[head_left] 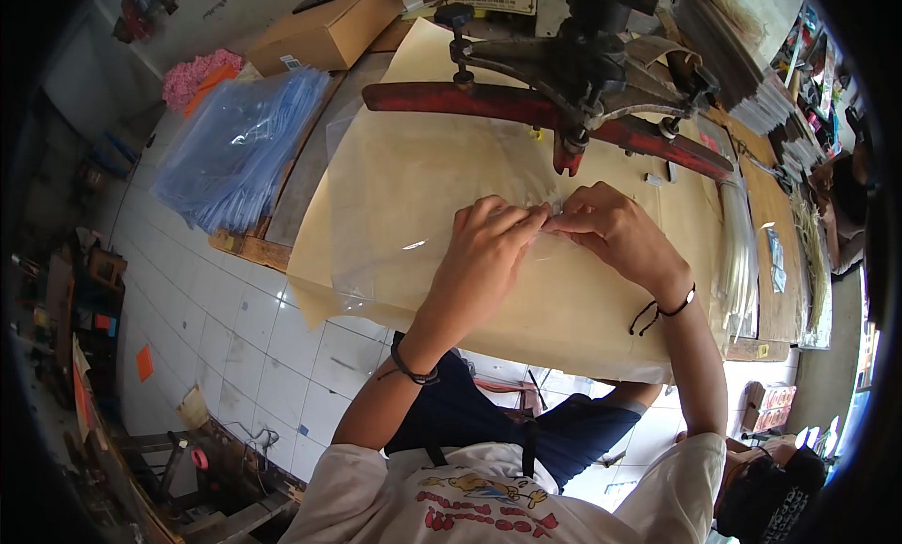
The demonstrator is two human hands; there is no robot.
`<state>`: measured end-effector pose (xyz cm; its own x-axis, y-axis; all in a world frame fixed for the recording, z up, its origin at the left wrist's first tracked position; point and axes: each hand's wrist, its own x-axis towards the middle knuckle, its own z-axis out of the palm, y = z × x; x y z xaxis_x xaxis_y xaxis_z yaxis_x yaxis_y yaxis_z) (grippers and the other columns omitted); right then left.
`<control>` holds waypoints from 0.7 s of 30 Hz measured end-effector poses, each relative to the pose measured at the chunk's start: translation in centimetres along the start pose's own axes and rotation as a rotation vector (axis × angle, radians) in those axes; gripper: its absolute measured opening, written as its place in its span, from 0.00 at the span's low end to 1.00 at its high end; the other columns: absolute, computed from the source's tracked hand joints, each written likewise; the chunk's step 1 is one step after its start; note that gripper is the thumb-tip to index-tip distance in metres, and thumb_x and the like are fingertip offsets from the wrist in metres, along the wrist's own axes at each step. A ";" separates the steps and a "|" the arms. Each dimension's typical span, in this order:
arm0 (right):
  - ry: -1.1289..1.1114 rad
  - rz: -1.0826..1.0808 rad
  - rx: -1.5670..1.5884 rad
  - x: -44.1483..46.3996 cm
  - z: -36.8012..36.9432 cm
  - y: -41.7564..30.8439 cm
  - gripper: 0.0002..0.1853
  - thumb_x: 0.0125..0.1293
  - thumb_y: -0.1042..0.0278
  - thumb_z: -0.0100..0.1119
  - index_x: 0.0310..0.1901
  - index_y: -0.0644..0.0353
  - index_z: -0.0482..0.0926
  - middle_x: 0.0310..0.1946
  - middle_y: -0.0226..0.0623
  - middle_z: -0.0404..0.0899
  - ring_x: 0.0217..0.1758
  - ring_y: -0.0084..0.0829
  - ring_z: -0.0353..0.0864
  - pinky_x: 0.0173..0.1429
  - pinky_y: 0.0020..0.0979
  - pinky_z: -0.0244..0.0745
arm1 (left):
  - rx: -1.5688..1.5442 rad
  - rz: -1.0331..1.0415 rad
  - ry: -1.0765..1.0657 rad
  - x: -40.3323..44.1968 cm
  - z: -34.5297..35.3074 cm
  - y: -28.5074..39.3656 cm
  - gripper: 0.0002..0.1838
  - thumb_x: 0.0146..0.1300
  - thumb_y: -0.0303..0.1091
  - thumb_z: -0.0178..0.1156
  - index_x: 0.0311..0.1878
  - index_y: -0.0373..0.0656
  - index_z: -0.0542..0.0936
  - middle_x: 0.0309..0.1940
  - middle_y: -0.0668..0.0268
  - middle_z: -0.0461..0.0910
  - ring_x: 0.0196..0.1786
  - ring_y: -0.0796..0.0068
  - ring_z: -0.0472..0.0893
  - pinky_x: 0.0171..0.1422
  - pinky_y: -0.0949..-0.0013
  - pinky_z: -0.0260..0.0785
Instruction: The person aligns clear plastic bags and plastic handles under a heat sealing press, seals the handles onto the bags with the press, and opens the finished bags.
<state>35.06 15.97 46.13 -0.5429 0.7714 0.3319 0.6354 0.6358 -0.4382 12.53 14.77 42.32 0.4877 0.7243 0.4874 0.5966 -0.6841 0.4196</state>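
Clear plastic film: the clear plastic film [376,220] lies across the middle and left of the work surface, its near corner at lower left reaching close to the paper's edge.
Left hand: the left hand [490,241] has thumb and fingertips pinched together on the film, below the red bar.
Right hand: the right hand [609,226] pinches the film just beside the left fingertips, its other fingers curled; the exact fold between the hands is too small to make out.
Cardboard box: the cardboard box [324,32] stands at upper left with a dark flat object [319,0] on top; its contents cannot be seen.
Plastic sleeves: a bluish stack of plastic sleeves [240,145] lies left of the paper, slightly fanned; whether they hold anything cannot be told.
Strip bundle: pale clear strips [738,253] lie along the right side.
Work surface: brown paper [583,304] covers the table; a wooden edge [246,250] shows at left.
Clamp frame: a dark metal frame [526,60] carries the red bar [451,101] over the far side.
Floor: white tiles [240,342], with an orange piece [144,363] at left.
Co-worker: a person in black headwear [775,497] is at lower right.
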 end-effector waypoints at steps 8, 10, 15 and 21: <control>-0.010 0.038 0.017 0.1 -0.3 -0.3 0.13 0.63 0.74 0.69 0.49 0.53 0.90 0.39 0.36 0.85 0.43 0.40 0.82 0.50 0.39 0.81 | -0.012 -0.001 0.011 -0.1 0.1 -0.2 0.23 0.70 0.28 0.60 0.69 0.44 0.78 0.52 0.67 0.82 0.59 0.63 0.74 0.65 0.57 0.63; -0.018 0.039 0.001 0.2 -0.6 -0.5 0.13 0.63 0.74 0.68 0.50 0.55 0.89 0.40 0.37 0.86 0.44 0.41 0.81 0.50 0.40 0.80 | 0.000 -0.004 0.000 -0.1 0.2 -0.2 0.24 0.70 0.28 0.60 0.69 0.45 0.78 0.53 0.68 0.82 0.59 0.63 0.74 0.65 0.57 0.63; -0.067 0.103 0.056 -0.1 -1.2 -0.1 0.11 0.64 0.73 0.67 0.48 0.58 0.89 0.40 0.39 0.87 0.45 0.43 0.82 0.51 0.40 0.80 | 0.089 0.043 -0.004 -0.1 0.2 -0.1 0.25 0.69 0.28 0.60 0.69 0.46 0.78 0.55 0.70 0.81 0.60 0.63 0.74 0.64 0.57 0.64; -0.081 0.132 0.155 -0.3 -1.5 -0.2 0.06 0.64 0.73 0.67 0.41 0.59 0.90 0.36 0.40 0.87 0.41 0.40 0.84 0.48 0.38 0.80 | 0.131 0.078 0.000 0.1 0.1 0.3 0.23 0.68 0.30 0.61 0.67 0.45 0.79 0.55 0.69 0.80 0.59 0.63 0.74 0.61 0.56 0.65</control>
<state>35.86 15.66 47.37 -0.5067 0.8391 0.1979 0.6153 0.5127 -0.5987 12.83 14.67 42.43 0.5357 0.6694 0.5147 0.6353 -0.7210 0.2767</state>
